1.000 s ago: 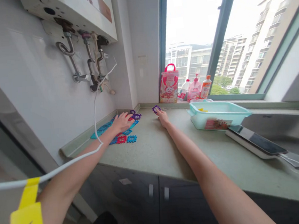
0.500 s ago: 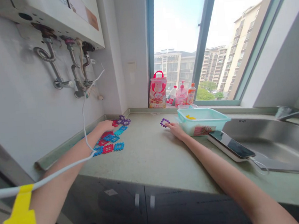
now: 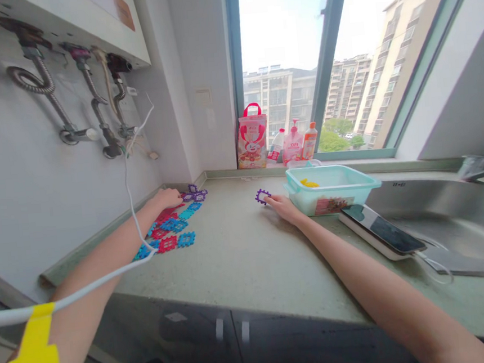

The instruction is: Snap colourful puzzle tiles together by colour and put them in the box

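Observation:
My right hand (image 3: 281, 207) pinches a purple square frame piece (image 3: 262, 196) just above the counter, left of a mint plastic basin (image 3: 335, 176). A yellow piece (image 3: 309, 183) lies inside the basin. At the back left, my left hand (image 3: 166, 199) reaches to the pile of toothed square pieces, beside several purple ones (image 3: 200, 196). Its fingertips are partly hidden, and what they touch is too small to make out. Nearer me lie blue pieces (image 3: 186, 239) and red pieces (image 3: 167, 244), some overlapping.
A phone on a white block (image 3: 382, 231) sits beside the steel sink (image 3: 462, 230). Bottles (image 3: 292, 144) and a pink bag (image 3: 252, 141) stand by the window. A white cable (image 3: 102, 280) crosses over my left forearm.
The view has shifted slightly. My left hand has moved a little back from the purple pieces; a red piece visible at its fingertips before is now mostly hidden. My right hand still holds its purple piece.

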`<state>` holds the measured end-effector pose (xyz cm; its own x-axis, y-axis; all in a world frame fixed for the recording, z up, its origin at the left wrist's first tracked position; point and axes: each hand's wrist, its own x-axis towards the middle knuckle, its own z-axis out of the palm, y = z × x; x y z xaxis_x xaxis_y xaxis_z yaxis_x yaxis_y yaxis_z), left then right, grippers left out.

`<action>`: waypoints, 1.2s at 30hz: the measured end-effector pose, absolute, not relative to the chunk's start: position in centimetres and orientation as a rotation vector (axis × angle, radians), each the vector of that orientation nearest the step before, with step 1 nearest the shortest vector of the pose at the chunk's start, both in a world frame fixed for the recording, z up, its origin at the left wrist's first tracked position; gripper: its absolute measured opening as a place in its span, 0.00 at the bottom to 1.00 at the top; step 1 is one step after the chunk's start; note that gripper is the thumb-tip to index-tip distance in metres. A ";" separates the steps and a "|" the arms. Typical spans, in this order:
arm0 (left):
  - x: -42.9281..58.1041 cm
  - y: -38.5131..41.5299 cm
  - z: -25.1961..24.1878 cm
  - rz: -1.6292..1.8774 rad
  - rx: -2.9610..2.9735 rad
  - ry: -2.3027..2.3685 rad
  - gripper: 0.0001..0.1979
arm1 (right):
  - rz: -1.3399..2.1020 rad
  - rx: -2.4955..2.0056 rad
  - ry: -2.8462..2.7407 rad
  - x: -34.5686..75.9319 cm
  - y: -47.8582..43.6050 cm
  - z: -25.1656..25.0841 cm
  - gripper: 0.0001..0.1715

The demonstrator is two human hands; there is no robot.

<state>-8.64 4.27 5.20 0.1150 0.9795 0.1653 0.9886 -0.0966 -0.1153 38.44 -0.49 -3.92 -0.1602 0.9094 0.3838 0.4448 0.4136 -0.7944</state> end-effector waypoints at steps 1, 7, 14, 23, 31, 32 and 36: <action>-8.9 4.1 5.2 -0.005 -2.153 -1.994 0.19 | 0.652 -1.177 -1.773 38.4 -0.5 -3.9 0.33; -10.1 3.8 5.6 0.193 -2.015 -2.053 0.22 | 0.636 -1.195 -1.769 38.6 -0.8 -3.7 0.32; -7.3 6.5 4.7 0.204 -2.037 -2.072 0.23 | 0.622 -1.197 -1.797 38.4 -0.7 -3.6 0.33; -2.5 7.1 2.7 0.168 -2.118 -2.056 0.27 | 0.642 -1.184 -1.806 38.5 -0.4 -4.0 0.33; 1.3 6.2 2.4 -0.091 -2.244 -1.975 0.34 | 0.636 -1.186 -1.796 38.3 -0.6 -3.6 0.32; 1.9 6.5 2.3 -0.110 -2.265 -1.984 0.36 | 0.636 -1.188 -1.796 38.3 -0.7 -3.6 0.32; 4.4 7.8 1.0 -0.110 -2.302 -2.112 0.43 | 0.635 -1.183 -1.803 38.2 -0.8 -3.4 0.32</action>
<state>4.41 7.76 1.03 0.0844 0.9945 0.0625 0.9956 -0.0868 0.0362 38.23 -0.81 -3.40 -0.1758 0.9068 0.3831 0.4665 0.4194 -0.7788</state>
